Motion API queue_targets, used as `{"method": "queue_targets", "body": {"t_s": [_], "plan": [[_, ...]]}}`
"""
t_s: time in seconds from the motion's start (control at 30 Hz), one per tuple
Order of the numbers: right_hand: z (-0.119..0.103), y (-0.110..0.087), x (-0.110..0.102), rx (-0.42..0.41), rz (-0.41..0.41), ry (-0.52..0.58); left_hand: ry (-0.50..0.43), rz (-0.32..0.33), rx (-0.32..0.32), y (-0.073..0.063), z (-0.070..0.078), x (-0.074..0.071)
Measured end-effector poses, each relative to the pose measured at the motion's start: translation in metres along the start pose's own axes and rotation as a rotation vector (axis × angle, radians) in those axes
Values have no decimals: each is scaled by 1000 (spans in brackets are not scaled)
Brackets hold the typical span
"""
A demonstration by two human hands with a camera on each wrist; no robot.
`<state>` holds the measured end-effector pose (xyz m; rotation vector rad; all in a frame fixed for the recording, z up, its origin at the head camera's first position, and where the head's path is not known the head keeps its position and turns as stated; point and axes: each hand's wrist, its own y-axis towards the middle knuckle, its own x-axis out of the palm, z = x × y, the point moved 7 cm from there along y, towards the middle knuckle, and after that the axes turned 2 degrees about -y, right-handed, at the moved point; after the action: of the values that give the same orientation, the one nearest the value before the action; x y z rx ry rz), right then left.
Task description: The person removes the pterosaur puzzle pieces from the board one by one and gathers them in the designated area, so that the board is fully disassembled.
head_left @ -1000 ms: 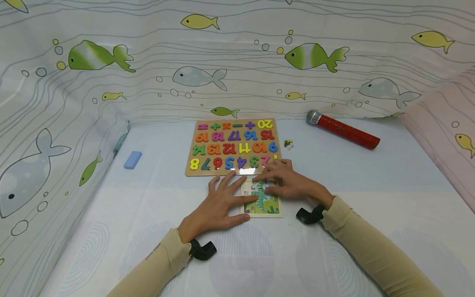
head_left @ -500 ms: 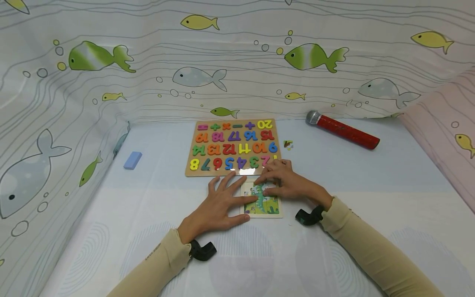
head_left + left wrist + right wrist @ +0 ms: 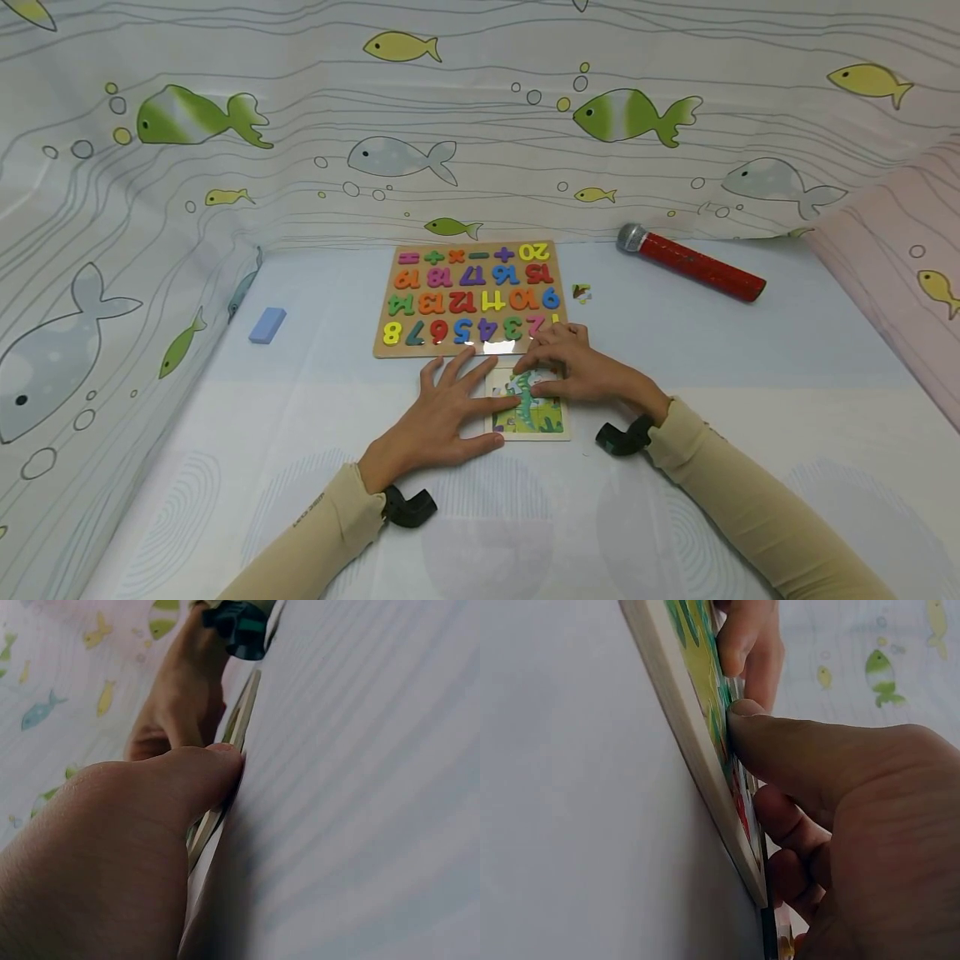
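A: Where's the puzzle (image 3: pixel 538 419) rel. to the hands?
B: Flat on the bench (image 3: pixel 495 558), btwn them. L hand (image 3: pixel 447 414) lies at its left side, fingers spread & gripping nothing; index reaches over the pic., thumb at the near-left corner. R hand (image 3: pixel 582 367) covers the far-right corner, fingers bent; can't tell if it's pinching a pc. or only pressing.
A: What's nearby?
B: Number board (image 3: pixel 392 319) just beyond the puzzle, loose pc. (image 3: pixel 581 292) just right of the board, red mic (image 3: pixel 690 262) farther right, blue block (image 3: pixel 267 326) well off to the left.
A: Wrist cams add anything?
B: Yes. R wrist: wooden rim (image 3: pixel 699 750) seen side-on, R thumb tip touching the pic., other fingers curled by the far end. L wrist: L thumb tip at the puzzle's edge. Mic & block show in head view only.
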<state>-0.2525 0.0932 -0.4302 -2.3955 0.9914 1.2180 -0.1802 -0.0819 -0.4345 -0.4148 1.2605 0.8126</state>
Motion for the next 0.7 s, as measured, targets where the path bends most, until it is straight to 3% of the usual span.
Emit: {"method": "queue_targets", "body": {"t_s": [0.4,0.7], "plan": [[5,0,-3,-26,65,126,-12,-8,-9,0,1,0],[0,0,-1,-44,37,-12,-4,-3,2,0,0,1]]}}
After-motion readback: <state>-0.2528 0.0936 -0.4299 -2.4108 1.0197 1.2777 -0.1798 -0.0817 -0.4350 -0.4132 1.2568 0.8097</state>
